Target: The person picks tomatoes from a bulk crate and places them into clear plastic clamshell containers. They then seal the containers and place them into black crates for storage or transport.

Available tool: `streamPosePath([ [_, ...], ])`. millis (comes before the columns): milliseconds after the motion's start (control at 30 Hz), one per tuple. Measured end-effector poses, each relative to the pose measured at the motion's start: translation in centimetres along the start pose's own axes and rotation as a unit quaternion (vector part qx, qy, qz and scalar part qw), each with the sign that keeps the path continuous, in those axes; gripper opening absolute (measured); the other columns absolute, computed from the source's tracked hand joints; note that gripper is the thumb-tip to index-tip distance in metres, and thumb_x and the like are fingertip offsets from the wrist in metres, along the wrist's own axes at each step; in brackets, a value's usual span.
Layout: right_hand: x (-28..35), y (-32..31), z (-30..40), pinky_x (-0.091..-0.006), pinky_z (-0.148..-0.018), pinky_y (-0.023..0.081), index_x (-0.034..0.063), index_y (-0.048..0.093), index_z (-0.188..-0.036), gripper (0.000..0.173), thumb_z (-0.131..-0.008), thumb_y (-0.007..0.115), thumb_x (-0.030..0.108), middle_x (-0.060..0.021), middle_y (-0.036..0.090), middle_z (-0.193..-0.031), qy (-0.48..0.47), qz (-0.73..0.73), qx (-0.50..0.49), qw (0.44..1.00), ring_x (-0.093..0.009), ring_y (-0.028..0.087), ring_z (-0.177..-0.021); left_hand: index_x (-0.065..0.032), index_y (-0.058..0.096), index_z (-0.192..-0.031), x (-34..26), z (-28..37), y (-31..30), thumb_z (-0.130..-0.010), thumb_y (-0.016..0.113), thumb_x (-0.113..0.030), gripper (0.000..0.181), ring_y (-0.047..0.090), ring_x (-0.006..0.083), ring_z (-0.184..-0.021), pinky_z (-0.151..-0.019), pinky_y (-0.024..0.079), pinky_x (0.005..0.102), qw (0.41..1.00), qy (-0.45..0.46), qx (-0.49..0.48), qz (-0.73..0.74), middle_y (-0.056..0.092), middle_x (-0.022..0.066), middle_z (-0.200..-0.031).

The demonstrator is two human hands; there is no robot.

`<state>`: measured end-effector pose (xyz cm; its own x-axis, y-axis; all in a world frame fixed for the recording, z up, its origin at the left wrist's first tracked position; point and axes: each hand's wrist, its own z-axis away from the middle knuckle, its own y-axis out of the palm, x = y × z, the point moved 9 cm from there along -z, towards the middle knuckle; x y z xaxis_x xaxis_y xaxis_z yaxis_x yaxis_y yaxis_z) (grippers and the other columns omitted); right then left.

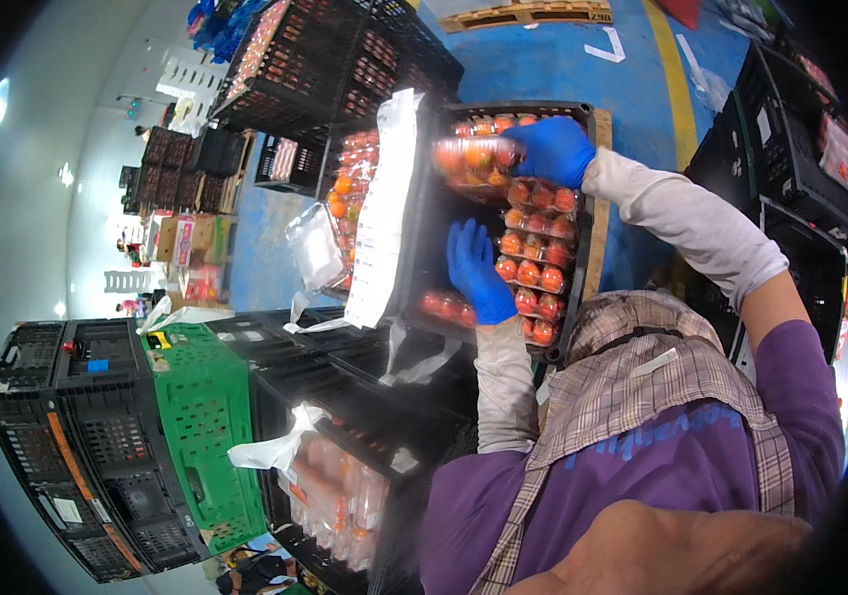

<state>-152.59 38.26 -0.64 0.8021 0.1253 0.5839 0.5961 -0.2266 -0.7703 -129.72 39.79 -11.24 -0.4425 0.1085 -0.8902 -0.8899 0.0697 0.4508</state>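
In a blue glove, my right hand [554, 151] grips a clear plastic clamshell pack of red-orange fruit, apparently tomatoes [477, 156], blurred, over the far part of a black plastic crate [583, 245]. My left hand [476, 264], also blue-gloved, holds nothing visible; its extended fingers point away from me above the crate's dark inside. Stacked clear packs of the same fruit [531, 275] fill the crate's right side, and more packs [447, 305] lie beside my left wrist. A long strip of white printed labels [386, 216] lies along the left edge of the crate.
Another crate of fruit packs [353, 193] stands left of the labels. Black crates [312, 67] are stacked beyond. Nearer on the left are a green crate [204, 431] and a crate of clear packs [334, 491]. More black crates [788, 149] stand at right, and a wooden pallet [520, 13] lies far ahead.
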Motion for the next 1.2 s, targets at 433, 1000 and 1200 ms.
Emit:
streamPosePath([
  [433,-5.5,6.9,13.1,-0.0299,-0.101,0.036,0.0028,0.046,-0.133,0.061,-0.096,0.039,0.05,-0.0081,0.052,-0.129,0.277,-0.664,0.077,0.69,-0.014,0.048,-0.116,-0.0091,0.023,-0.144,1.6,6.8,8.7,-0.099,0.025,-0.047,0.059,0.036,0.0265,-0.129,-0.106,0.034,0.0402,0.969,-0.199,0.139,0.05,0.032,0.0102,-0.143],
  [1000,-10.4,4.1,25.9,-0.029,-0.107,0.031,0.0063,0.03,-0.143,0.063,-0.098,0.028,0.051,-0.0065,0.035,-0.145,0.256,-0.831,-0.034,0.492,-0.015,0.037,-0.129,-0.0044,0.016,-0.146,5.7,12.5,16.6,-0.101,0.028,-0.03,0.053,0.031,0.023,-0.132,-0.109,0.029,0.0382,0.923,-0.082,0.315,-0.203,0.024,0.0092,-0.148],
  [1200,-13.6,4.3,29.5,-0.0288,-0.109,0.027,0.0038,0.03,-0.141,0.065,-0.097,0.033,0.051,-0.0082,0.034,-0.145,0.265,-0.81,-0.138,0.505,-0.015,0.034,-0.13,-0.0022,0.02,-0.145,8.1,15.2,19.6,-0.101,0.034,-0.024,0.051,0.032,0.0225,-0.132,-0.109,0.029,0.0368,0.894,-0.167,0.347,-0.23,0.029,0.011,-0.146],
])
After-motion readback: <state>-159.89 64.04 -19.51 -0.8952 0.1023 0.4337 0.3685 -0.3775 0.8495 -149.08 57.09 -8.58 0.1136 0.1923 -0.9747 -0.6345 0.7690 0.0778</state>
